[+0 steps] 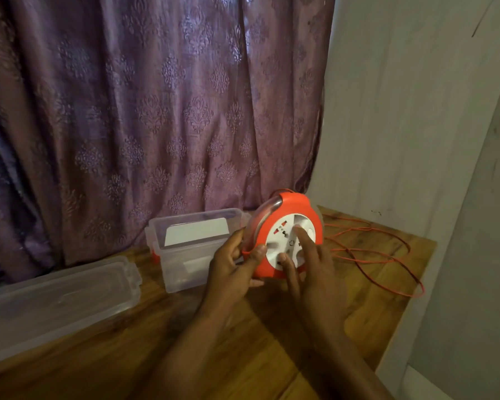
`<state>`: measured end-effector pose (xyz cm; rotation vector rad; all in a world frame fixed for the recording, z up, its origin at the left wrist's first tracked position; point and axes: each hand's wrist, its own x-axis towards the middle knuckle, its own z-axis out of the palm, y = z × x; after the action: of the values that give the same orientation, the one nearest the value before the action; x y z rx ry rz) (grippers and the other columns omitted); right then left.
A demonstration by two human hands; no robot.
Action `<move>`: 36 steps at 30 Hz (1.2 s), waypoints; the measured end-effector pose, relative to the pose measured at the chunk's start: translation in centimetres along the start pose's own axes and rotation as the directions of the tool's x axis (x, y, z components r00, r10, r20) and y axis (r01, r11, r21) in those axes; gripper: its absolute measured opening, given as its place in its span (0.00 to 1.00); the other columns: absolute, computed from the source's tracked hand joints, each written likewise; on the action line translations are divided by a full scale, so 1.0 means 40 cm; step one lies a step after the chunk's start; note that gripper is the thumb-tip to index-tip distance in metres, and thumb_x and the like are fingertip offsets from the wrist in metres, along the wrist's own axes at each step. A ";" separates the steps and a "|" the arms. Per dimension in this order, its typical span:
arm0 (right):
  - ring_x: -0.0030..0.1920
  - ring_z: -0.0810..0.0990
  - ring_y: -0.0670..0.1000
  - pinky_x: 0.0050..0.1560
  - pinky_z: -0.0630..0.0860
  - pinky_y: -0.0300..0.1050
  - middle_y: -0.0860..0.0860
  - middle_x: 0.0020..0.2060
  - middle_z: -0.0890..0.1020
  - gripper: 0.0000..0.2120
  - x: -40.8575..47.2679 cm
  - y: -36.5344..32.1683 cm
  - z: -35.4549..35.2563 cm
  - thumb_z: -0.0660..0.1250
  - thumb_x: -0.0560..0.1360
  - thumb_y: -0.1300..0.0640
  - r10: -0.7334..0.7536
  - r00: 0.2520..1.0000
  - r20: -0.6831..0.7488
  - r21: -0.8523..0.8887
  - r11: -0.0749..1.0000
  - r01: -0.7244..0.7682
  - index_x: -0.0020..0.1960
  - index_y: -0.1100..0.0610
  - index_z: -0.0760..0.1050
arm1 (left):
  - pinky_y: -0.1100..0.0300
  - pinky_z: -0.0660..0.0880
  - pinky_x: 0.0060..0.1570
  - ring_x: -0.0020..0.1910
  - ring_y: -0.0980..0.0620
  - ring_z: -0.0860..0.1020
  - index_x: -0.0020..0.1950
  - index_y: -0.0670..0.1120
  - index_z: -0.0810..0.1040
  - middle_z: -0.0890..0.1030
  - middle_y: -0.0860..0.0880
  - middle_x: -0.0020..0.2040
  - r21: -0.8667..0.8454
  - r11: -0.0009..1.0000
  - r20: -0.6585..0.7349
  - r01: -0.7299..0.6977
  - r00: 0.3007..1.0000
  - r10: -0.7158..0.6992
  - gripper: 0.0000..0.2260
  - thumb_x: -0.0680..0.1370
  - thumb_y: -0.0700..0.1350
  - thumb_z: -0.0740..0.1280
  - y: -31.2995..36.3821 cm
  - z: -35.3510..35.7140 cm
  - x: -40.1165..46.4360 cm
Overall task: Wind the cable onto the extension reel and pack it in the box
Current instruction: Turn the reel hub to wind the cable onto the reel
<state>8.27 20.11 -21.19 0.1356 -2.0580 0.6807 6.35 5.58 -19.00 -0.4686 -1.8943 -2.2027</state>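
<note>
An orange extension reel [293, 207] with a white socket face stands tilted on the wooden table [243, 356]. My left hand [231, 269] grips its lower left rim, thumb on the front. My right hand [312, 261] rests its spread fingers on the white face. A thin orange cable [387, 255] lies in loose loops on the table to the right of the reel. A clear plastic box [185, 261] stands open just left of the reel, with a white card inside.
The box's clear lid [58, 298] lies flat at the left of the table. A purple patterned curtain [156, 111] hangs behind. A pale wall [416, 125] closes the right side, and the table's right edge is near the cable loops.
</note>
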 end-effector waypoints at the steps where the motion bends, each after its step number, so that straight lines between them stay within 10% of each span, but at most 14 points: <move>1: 0.49 0.79 0.51 0.32 0.76 0.42 0.51 0.61 0.72 0.28 0.002 0.002 -0.005 0.63 0.77 0.43 -0.055 0.998 0.025 -0.053 0.997 0.056 0.74 0.37 0.56 | 0.50 0.84 0.37 0.52 0.50 0.84 0.58 0.59 0.78 0.83 0.53 0.58 0.011 1.000 -0.003 0.005 1.000 -0.005 0.14 0.74 0.48 0.71 0.007 -0.008 0.007; 5: 0.58 0.77 0.59 0.32 0.77 0.46 0.55 0.73 0.61 0.38 0.012 0.008 -0.018 0.66 0.69 0.63 -0.256 0.951 0.175 -0.168 0.944 0.285 0.73 0.37 0.59 | 0.42 0.84 0.42 0.60 0.44 0.80 0.69 0.51 0.73 0.79 0.49 0.64 0.066 0.997 0.016 0.032 0.999 -0.033 0.22 0.76 0.48 0.70 0.019 -0.030 0.020; 15: 0.44 0.83 0.59 0.22 0.72 0.44 0.60 0.71 0.67 0.38 0.056 -0.002 -0.075 0.65 0.64 0.65 -0.354 0.865 0.355 -0.222 0.867 0.446 0.70 0.40 0.66 | 0.48 0.84 0.39 0.58 0.43 0.82 0.71 0.53 0.72 0.79 0.49 0.65 0.051 0.996 0.034 0.070 0.997 -0.072 0.23 0.77 0.47 0.70 0.026 -0.050 0.023; 24: 0.40 0.81 0.55 0.30 0.79 0.49 0.51 0.59 0.71 0.28 0.028 -0.007 -0.027 0.64 0.75 0.44 -0.096 0.978 0.184 -0.188 0.973 0.130 0.70 0.31 0.56 | 0.51 0.84 0.38 0.59 0.46 0.80 0.67 0.55 0.73 0.78 0.52 0.64 0.071 0.997 -0.008 0.037 0.999 -0.036 0.20 0.76 0.46 0.71 0.021 -0.038 0.020; 31: 0.37 0.80 0.46 0.37 0.77 0.45 0.42 0.34 0.80 0.28 0.051 -0.051 -0.008 0.65 0.67 0.30 0.219 0.975 -0.045 0.091 0.972 -0.215 0.65 0.37 0.68 | 0.50 0.85 0.40 0.54 0.50 0.81 0.55 0.64 0.75 0.80 0.60 0.55 0.007 1.000 -0.048 0.002 0.999 -0.001 0.13 0.75 0.48 0.72 0.012 -0.017 0.011; 36: 0.43 0.81 0.45 0.47 0.79 0.52 0.40 0.41 0.81 0.18 0.062 -0.046 -0.010 0.70 0.69 0.40 0.362 0.925 0.117 0.342 0.860 -0.379 0.59 0.34 0.73 | 0.50 0.84 0.35 0.52 0.51 0.83 0.56 0.62 0.77 0.82 0.56 0.56 -0.011 1.000 -0.066 -0.007 0.998 0.006 0.13 0.76 0.46 0.72 0.011 -0.023 0.011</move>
<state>7.82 19.19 -18.25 -0.0417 -2.0041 1.3067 5.98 4.64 -18.56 -0.3987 -1.8454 -2.1977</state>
